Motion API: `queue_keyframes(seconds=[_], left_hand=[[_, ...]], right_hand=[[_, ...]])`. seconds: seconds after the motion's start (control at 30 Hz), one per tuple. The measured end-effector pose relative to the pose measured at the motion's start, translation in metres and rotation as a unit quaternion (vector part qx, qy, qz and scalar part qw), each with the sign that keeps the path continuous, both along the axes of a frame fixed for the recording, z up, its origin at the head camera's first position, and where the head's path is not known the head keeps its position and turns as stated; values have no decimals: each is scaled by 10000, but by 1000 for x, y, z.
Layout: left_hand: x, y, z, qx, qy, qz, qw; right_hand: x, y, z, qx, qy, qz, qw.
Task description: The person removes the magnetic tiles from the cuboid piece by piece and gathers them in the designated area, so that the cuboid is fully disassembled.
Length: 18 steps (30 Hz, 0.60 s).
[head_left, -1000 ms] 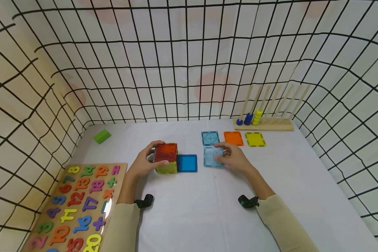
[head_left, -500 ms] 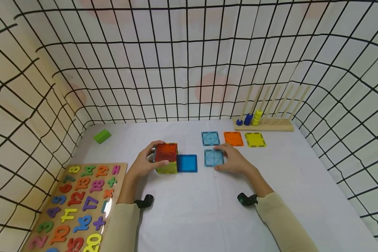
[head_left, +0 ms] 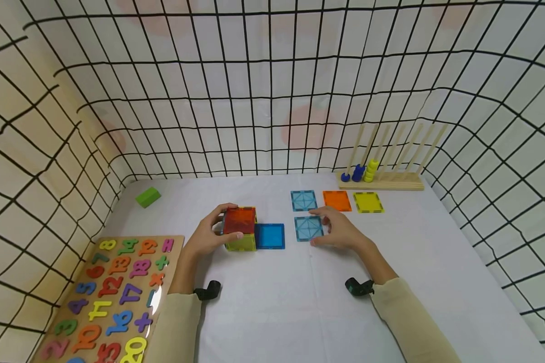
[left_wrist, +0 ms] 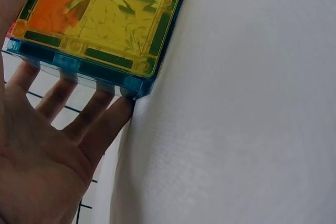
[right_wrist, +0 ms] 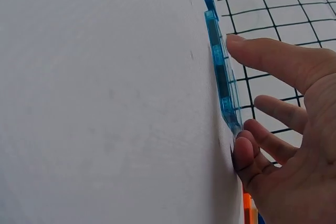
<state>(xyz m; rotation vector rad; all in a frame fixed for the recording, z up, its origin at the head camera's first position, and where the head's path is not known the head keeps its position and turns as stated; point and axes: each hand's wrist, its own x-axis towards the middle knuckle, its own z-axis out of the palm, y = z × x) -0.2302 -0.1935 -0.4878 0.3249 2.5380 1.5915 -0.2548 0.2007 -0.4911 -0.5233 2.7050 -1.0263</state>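
My left hand (head_left: 204, 236) grips a cube of magnetic tiles (head_left: 239, 222), thumb along the yellow front and fingers around its left and back. The cube has a see-through red top. In the left wrist view, a blue-edged side rests against the fingers (left_wrist: 100, 119). A dark blue magnetic tile (head_left: 271, 236) lies flat against the cube's right side. Farther right, my right hand (head_left: 338, 230) holds a light blue magnetic tile (head_left: 305, 229) by its near and far edges, low on the table. The right wrist view shows that tile (right_wrist: 220, 72) edge-on, between thumb and fingers.
Behind lie another light blue tile (head_left: 304, 200), an orange tile (head_left: 337, 200) and a yellow tile (head_left: 368, 202). A wooden bead rack (head_left: 381, 181) stands at the back right. A number board (head_left: 113, 292) fills the left front, with a green block (head_left: 148, 197) beyond it.
The right hand has lowered the light blue tile flat onto the table, slightly nearer the person, with its thumb shifting to the near edge. The left hand and cube stay put.
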Motion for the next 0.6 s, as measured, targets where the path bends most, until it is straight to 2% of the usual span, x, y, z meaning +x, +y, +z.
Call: queue_keyframes(seconds=[0.27, 0.6], left_hand=[[1, -1, 1, 81, 57, -35, 9999], [2, 2, 4, -254, 306, -59, 9992]], right_hand=[[6, 1, 4, -451, 221, -232, 9985], [11, -8, 11, -589, 381, 63, 9975]])
